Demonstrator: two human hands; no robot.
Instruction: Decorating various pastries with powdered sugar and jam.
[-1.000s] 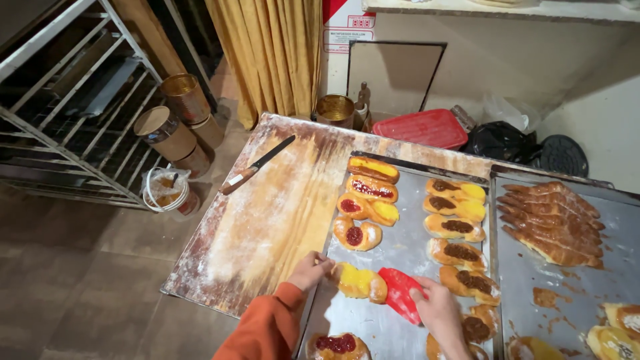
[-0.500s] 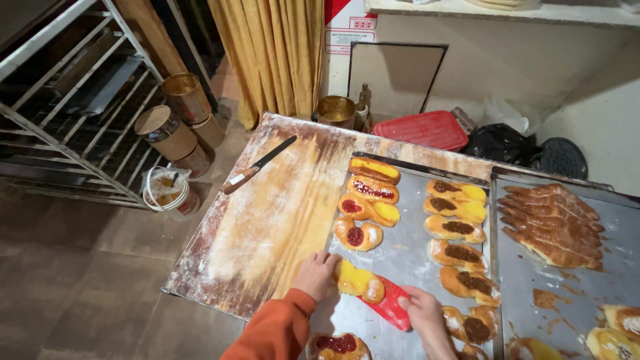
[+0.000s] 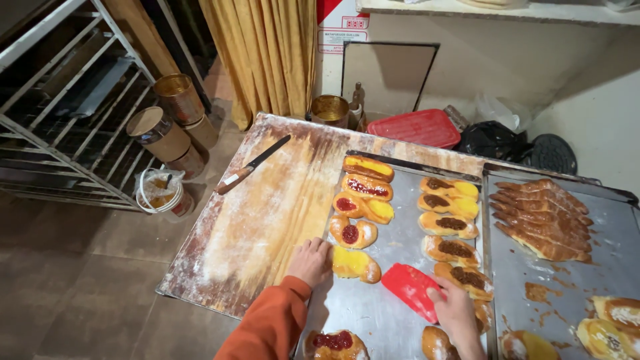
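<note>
My left hand (image 3: 310, 261), in an orange sleeve, rests on the left edge of a metal baking tray (image 3: 400, 240), touching a yellow-topped pastry (image 3: 355, 264). My right hand (image 3: 455, 312) holds a red plastic scraper (image 3: 412, 289) flat on the tray, just right of that pastry. Above them lie two columns of baked pastries: red-jam and yellow ones (image 3: 362, 201) on the left, chocolate-filled ones (image 3: 451, 215) on the right. A jam pastry (image 3: 335, 343) sits at the tray's near edge.
A floured wooden table (image 3: 267, 207) carries a knife (image 3: 251, 165). A second tray (image 3: 600, 253) on the right holds golden pastry strips (image 3: 541, 219). On the floor stand tin cans (image 3: 160, 130), a small bucket (image 3: 162, 193), a wire rack (image 3: 60, 107) and a red lid (image 3: 417, 127).
My right hand has drawn the red scraper away from the yellow pastry toward the right. My left hand has slid up beside that pastry on the tray edge.
</note>
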